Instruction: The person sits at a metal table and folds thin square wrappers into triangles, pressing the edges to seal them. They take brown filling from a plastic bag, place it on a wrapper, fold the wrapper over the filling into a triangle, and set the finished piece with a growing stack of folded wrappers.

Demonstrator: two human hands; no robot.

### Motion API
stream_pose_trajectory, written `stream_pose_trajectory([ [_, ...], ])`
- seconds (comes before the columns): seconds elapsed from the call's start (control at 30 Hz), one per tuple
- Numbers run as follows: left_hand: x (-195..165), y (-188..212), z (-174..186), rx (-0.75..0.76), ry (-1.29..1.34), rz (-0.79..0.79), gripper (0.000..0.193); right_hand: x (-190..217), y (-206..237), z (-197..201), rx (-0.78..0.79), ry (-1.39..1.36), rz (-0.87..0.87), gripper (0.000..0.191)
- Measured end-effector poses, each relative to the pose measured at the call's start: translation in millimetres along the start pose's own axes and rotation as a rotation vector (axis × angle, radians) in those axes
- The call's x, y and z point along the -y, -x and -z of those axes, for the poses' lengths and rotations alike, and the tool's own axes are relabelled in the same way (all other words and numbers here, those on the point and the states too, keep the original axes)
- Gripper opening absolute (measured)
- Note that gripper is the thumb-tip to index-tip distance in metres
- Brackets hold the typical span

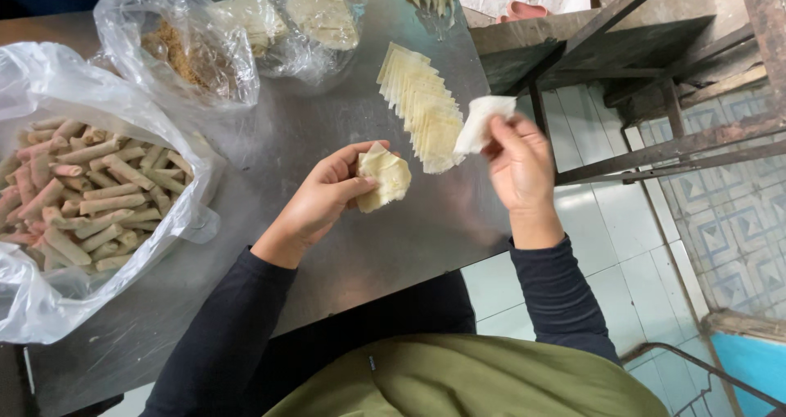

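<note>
Left hand (327, 194) fingers clamped on a wrapper (383, 178) over the tabletop (344, 245). Right hand (517, 165) fingers pinch a sheet (481, 121) above the fanned stack (424, 110). Bag (49, 81) holds many finished rolls (82, 196); much of the stack remains.

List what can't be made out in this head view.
- Filling inside the folded wrapper: hidden by the dough and the left hand.
- Contents of the far clear bags: blurred by crumpled plastic.
- Wrapper pinched in the right hand: motion-blurred.
</note>
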State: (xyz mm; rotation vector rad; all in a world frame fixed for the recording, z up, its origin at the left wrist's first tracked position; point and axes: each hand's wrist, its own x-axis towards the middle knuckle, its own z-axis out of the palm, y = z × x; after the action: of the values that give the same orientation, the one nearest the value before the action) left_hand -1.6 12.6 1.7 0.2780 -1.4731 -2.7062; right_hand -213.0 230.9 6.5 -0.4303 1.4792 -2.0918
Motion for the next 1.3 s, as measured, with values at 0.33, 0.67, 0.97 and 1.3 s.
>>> stream_pose_trajectory([
  [0.33, -5.1, 0.3, -1.7, -0.056, -0.013, 0.002, 0.053, -4.4, 24.8, -22.9, 0.248, 1.450, 0.882, 0.028],
  [0.67, -5.6, 1.3, -3.7, -0.066, -0.026, 0.014, 0.055, -4.7, 25.0, -17.1, 0.358, 1.398, 0.889, 0.030],
  [0.97, -2.5, 1.1, -4.3, -0.050, -0.024, 0.022, 0.056, -5.7, 25.4, -18.8, 0.362, 1.426, 0.902, 0.031],
  [1.3, 6.8, 4.5, -5.2, 0.103, 0.139, 0.059, 0.066, 22.9, 63.7, -64.9, 0.449, 1.008, 0.601, 0.036],
])
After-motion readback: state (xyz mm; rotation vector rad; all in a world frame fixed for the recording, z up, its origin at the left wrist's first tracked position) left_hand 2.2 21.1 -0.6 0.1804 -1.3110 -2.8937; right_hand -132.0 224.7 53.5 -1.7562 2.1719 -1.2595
